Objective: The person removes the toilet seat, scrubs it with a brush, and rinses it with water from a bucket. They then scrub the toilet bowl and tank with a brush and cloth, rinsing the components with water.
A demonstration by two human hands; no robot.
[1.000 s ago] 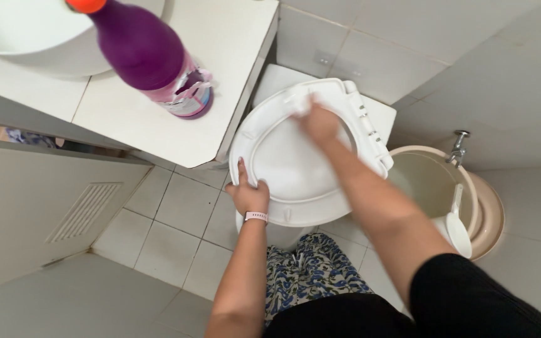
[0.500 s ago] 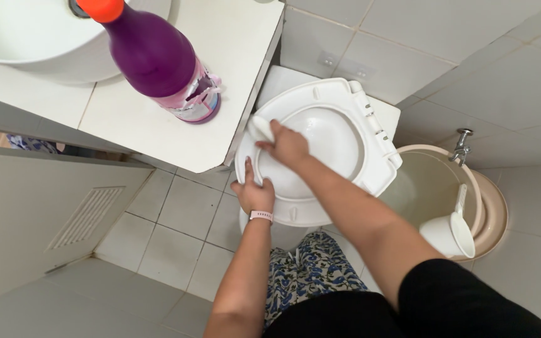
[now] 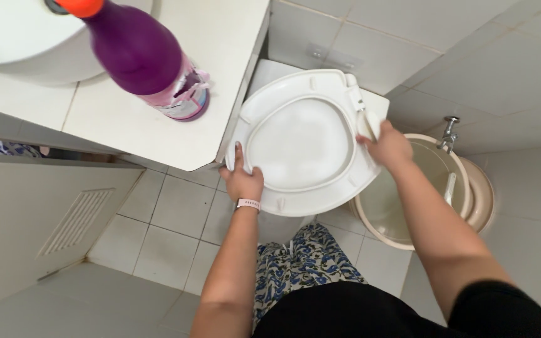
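Two hands: both are on the raised toilet seat [image 3: 302,200], and both belong to the person who bends over it.
Left hand [image 3: 243,181]: it grips the left edge of the seat, the fingers curled over the rim and the thumb below, so the seat is kept steady. A pale band sits on that wrist.
Right hand [image 3: 388,149]: the fingers are closed around a small white cloth [image 3: 368,124] and press it on the right edge of the seat, close to the hinge side.
Arm pose: the left forearm goes almost straight up from the body; the right arm is stretched further and crosses above the beige basin [image 3: 402,231].
Where the seat is: tilted up over the bowl, between the white counter [image 3: 233,56] and the basin, with its underside facing the person.
How to do it well, as I judge: keep the left grip firm so the seat does not swing, hold the cloth flat under the fingertips, and follow the rim with even pressure around the small bumpers.
Nearby: a purple bottle [image 3: 139,53] with an orange cap stands on the counter, well apart from both hands.
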